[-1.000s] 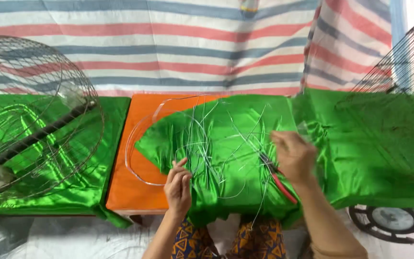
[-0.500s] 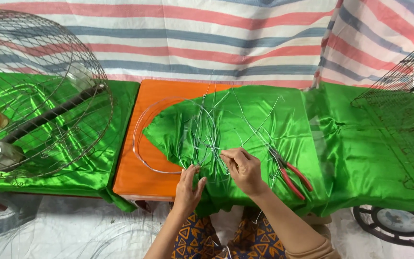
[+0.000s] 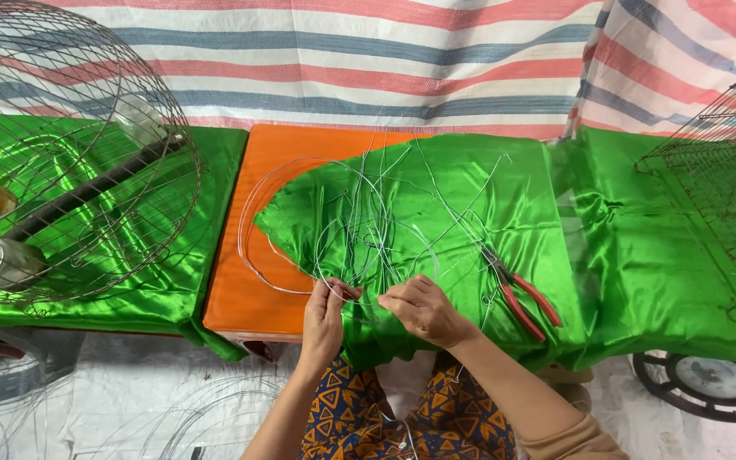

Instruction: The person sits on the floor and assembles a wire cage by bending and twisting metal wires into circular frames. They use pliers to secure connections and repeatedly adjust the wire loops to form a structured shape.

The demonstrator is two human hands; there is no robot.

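- Currently both hands are working thin wire at the near edge of the orange bench [image 3: 240,290], where the green satin cloth [image 3: 436,196] is draping over it.
- Left hand [image 3: 327,311] is pinching a thin wire strand [image 3: 296,288] between thumb and fingertips; grip is closed tight on it, wrist bent slightly inward, forearm rising from the lower edge of view.
- Right hand [image 3: 423,308] is sitting just beside the left one, fingers curled down and knuckles up; it is looking closed on the same wire run, though the contact point is being hidden under the fingers, so cannot tell for sure.
- Step judged: joining or twisting a strand onto the round wire loop [image 3: 253,221], which is lying partly on bare orange bench and partly on the cloth.
- Loose cut wires [image 3: 385,213] are spreading in a tangle over the cloth, toward the bench's middle and far edge.
- Red-handled pliers [image 3: 521,294] are lying unheld on the cloth, near the right hand, toward the near edge.
- Next move likely calling for steady tension from the left pinch while the right turns or feeds the strand; pliers are sitting within reach for tightening.
- Domed wire cage [image 3: 70,170] is resting on green cloth off the bench's left edge; flat wire mesh frame [image 3: 717,196] is lying well apart at the right.
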